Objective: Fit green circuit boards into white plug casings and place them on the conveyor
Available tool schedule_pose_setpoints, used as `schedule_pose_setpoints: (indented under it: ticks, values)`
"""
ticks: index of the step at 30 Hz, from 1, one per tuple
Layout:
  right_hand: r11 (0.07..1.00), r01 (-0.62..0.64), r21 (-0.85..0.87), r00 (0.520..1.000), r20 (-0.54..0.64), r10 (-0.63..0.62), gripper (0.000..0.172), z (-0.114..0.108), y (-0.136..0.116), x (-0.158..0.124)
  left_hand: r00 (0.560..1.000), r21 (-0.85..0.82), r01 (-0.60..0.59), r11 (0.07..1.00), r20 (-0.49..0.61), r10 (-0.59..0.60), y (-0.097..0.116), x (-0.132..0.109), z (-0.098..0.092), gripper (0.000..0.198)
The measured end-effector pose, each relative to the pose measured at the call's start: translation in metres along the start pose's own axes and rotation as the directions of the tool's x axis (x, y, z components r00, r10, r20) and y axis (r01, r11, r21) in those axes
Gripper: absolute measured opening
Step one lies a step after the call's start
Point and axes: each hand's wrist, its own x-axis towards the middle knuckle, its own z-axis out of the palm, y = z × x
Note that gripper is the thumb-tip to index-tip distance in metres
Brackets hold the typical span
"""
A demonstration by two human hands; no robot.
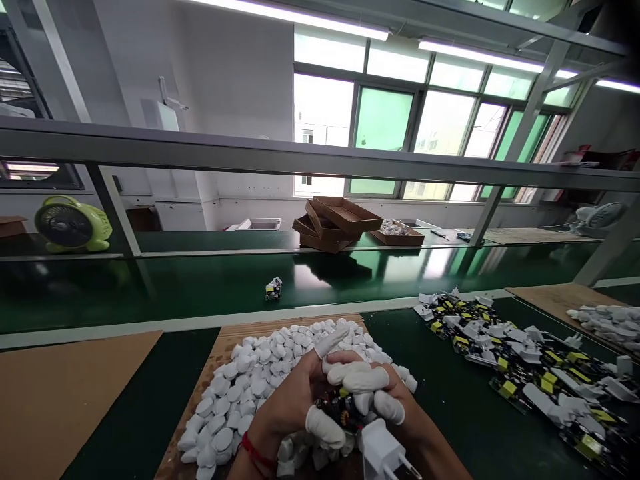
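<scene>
My left hand and my right hand meet low in the middle of the view, white finger cots on their fingers. Between them they grip a small circuit board with dark parts, a copper coil and a bit of yellow, partly hidden by the fingers. A white plug housing with metal prongs juts out below my right hand; whether it is joined to the board I cannot tell. Beneath and behind both hands spreads a heap of rounded white plastic pieces on a cardboard sheet.
Many circuit boards with white plug parts lie piled at right. A single board rests on the green conveyor belt. Beyond it stand stacked brown trays and a green fan. A metal rail crosses overhead.
</scene>
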Motion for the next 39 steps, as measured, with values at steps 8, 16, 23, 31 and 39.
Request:
schedule_pose_setpoints:
  ticks: [8,16,23,31,39]
  values:
    - [0.999,0.043,0.030,0.999,0.008,-0.043,0.017,-0.004,0.014,-0.001,0.995,0.171,0.074,0.983,-0.086,-0.060,0.005,-0.006,0.001,0.138]
    - [0.984,-0.161,0.074,0.987,-0.006,0.162,0.030,0.005,-0.001,-0.005,0.996,0.142,0.061,0.988,-0.069,-0.052,0.003,-0.007,-0.004,0.142]
    - [0.995,-0.057,-0.080,0.954,-0.299,0.030,0.032,-0.003,0.012,0.007,0.978,0.358,0.017,0.934,-0.199,0.059,0.012,-0.009,-0.004,0.127]
    - [0.831,0.010,-0.556,0.980,-0.160,-0.119,0.029,-0.012,0.009,-0.003,0.978,0.364,-0.004,0.931,-0.191,0.079,0.014,-0.006,-0.012,0.127]
    - [0.938,-0.202,-0.280,0.936,-0.336,0.102,0.032,-0.013,0.019,-0.008,0.991,0.245,0.021,0.969,-0.131,0.011,0.011,-0.002,0.004,0.113]
